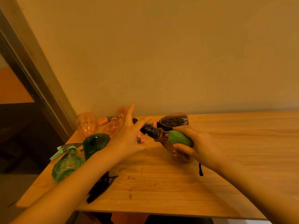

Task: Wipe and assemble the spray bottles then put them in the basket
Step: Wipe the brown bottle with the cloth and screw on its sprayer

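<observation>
The right hand point(196, 145) is wrapped around a brown see-through bottle point(168, 143) and holds it on its side, a little above the wooden table point(178, 188). The same hand also squeezes a green cloth point(180, 137) against the side of the bottle. The bottle's black spray top point(149, 130) is on its neck and points to the left. The left hand point(129, 138) is just beside that black top, with its fingers spread out straight and wide, and it holds nothing. I cannot tell if its fingers touch the top. Right behind the held bottle, another dark bottle point(175, 121) lies on its side on the table, with a pink ring at its neck. To the left, near the table's corner, there are more bottles. A dark green bottle point(94, 143) stands upside down just beside the left arm. A lighter green bottle point(67, 164) lies on its side near the table edge, and a pale green spray top point(63, 150) lies close behind it. Farther back, a pink bottle point(87, 127) stands upside down by the wall, and a pink spray top point(107, 119) lies near it. More pink see-through bottles are behind the left hand, but they look blurry. A black spray top point(101, 187) lies on the table under the left arm. A thin black strap point(200, 169) hangs down under the right wrist.
</observation>
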### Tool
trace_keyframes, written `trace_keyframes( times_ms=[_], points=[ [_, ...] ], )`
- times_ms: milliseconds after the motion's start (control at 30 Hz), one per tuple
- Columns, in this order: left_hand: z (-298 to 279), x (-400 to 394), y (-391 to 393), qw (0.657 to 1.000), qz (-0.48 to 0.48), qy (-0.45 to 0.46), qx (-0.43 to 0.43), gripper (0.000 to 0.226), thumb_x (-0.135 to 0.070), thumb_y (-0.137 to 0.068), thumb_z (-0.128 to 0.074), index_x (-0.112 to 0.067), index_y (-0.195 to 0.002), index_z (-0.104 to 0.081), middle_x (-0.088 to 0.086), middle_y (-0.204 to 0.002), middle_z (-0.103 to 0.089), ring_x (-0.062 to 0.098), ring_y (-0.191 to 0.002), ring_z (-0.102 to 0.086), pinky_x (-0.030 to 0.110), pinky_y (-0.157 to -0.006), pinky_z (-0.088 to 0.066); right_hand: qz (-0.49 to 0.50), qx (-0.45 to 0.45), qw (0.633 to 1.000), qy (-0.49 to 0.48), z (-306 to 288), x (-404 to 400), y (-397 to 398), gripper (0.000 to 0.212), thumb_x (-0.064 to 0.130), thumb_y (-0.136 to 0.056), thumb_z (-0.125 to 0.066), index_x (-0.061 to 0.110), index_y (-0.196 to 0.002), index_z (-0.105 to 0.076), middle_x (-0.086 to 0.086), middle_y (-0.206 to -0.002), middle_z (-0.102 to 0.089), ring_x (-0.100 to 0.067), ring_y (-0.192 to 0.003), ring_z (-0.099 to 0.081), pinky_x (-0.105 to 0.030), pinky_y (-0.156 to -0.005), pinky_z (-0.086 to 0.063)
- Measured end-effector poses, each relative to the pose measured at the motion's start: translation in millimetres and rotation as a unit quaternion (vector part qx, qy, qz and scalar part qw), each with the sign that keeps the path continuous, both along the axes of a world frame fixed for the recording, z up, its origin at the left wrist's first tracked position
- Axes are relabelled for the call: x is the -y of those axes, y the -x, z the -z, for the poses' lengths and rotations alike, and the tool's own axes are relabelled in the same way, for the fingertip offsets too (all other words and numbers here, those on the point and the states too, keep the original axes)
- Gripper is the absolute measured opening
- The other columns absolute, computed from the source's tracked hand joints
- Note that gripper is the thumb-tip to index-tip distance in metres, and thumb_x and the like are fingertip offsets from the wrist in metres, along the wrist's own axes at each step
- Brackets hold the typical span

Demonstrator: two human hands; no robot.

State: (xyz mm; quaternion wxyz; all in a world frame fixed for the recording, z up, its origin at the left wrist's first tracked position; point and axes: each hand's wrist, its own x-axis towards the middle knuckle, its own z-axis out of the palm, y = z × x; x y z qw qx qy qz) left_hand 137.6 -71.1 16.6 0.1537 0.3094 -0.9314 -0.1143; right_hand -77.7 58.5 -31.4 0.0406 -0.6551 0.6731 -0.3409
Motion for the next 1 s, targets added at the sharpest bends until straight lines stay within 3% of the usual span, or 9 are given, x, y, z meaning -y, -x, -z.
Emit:
trace_keyframes(
  times_ms=[67,133,267,400,500,633,767,867,1000],
  points=[
    [3,7,0,0.977,0.051,0.207,0.011,0.084,-0.045,-0.064,-0.082,-0.035,-0.137,-0.042,0.009,-0.157,-0.014,0.029,-0.143,-0.016,0.057,-0.11,-0.026,-0.005,-0.006,1.0,0.006,2,-1,1,0.054,0.047,-0.083,-0.063,0.034,-0.133,-0.048,0.012,-0.131,-0.051,-0.008,-0.111,-0.052,-0.03,-0.09,-0.05],
    [-2,8,4,0.937,0.123,0.324,0.04,0.075,-0.047,-0.063,-0.081,-0.024,-0.129,-0.054,0.008,-0.142,-0.047,0.027,-0.132,-0.042,0.055,-0.106,-0.03,-0.012,-0.026,0.999,0.016,2,-1,-1,0.054,0.046,-0.083,-0.064,0.033,-0.133,-0.049,0.012,-0.13,-0.052,-0.007,-0.112,-0.05,-0.028,-0.091,-0.047],
    [-5,7,16,0.898,0.231,0.371,0.045,0.052,-0.046,-0.071,-0.071,-0.017,-0.113,-0.066,0.001,-0.114,-0.068,0.02,-0.108,-0.062,0.046,-0.102,-0.037,-0.021,-0.046,0.998,0.024,1,0,-4,0.053,0.048,-0.083,-0.062,0.031,-0.133,-0.05,0.01,-0.13,-0.053,-0.006,-0.113,-0.049,-0.026,-0.093,-0.045],
    [-1,10,22,0.898,0.247,0.359,0.064,0.045,-0.04,-0.063,-0.084,-0.02,-0.099,-0.068,-0.005,-0.098,-0.071,0.016,-0.088,-0.067,0.038,-0.09,-0.048,-0.017,-0.053,0.998,0.041,7,-2,-5,0.053,0.049,-0.084,-0.06,0.03,-0.133,-0.051,0.008,-0.131,-0.053,-0.008,-0.116,-0.048,-0.029,-0.094,-0.045],
    [-2,9,24,0.919,0.236,0.314,0.042,0.038,-0.037,-0.064,-0.083,-0.021,-0.095,-0.068,-0.007,-0.091,-0.071,0.015,-0.085,-0.067,0.038,-0.087,-0.049,-0.003,-0.08,0.993,0.083,15,-7,-8,0.055,0.054,-0.086,-0.05,0.025,-0.132,-0.052,0.005,-0.13,-0.054,-0.011,-0.118,-0.047,-0.031,-0.095,-0.044],
    [-11,9,28,0.951,0.219,0.218,0.03,0.031,-0.038,-0.07,-0.078,-0.022,-0.095,-0.069,-0.006,-0.09,-0.07,0.016,-0.084,-0.066,0.03,-0.072,-0.046,0.002,-0.11,0.988,0.11,22,-13,-8,0.055,0.053,-0.087,-0.047,0.025,-0.134,-0.046,0.001,-0.133,-0.052,-0.019,-0.123,-0.046,-0.039,-0.096,-0.045],
    [-25,10,33,0.986,0.139,0.013,0.097,0.04,-0.04,-0.074,-0.077,-0.026,-0.11,-0.065,-0.012,-0.111,-0.065,0.004,-0.099,-0.058,0.022,-0.081,-0.046,-0.014,-0.143,0.984,0.108,18,-14,-8,0.053,0.051,-0.088,-0.044,0.025,-0.134,-0.045,0.0,-0.133,-0.051,-0.02,-0.122,-0.046,-0.041,-0.094,-0.047],
    [-32,17,35,0.975,0.098,-0.165,0.111,0.037,-0.035,-0.071,-0.081,-0.024,-0.104,-0.069,-0.015,-0.104,-0.066,0.0,-0.096,-0.06,0.024,-0.087,-0.05,-0.033,-0.163,0.982,0.086,9,-10,-9,0.05,0.049,-0.09,-0.043,0.024,-0.133,-0.046,-0.001,-0.13,-0.054,-0.021,-0.118,-0.051,-0.044,-0.089,-0.051],
    [-28,30,34,0.935,0.04,-0.341,0.091,0.027,-0.025,-0.072,-0.081,-0.018,-0.095,-0.071,0.004,-0.091,-0.073,0.023,-0.088,-0.069,0.036,-0.08,-0.056,-0.055,-0.182,0.98,0.05,-4,-1,-14,0.051,0.051,-0.091,-0.037,0.026,-0.134,-0.047,-0.001,-0.129,-0.056,-0.022,-0.116,-0.054,-0.043,-0.087,-0.052]
  ],
)
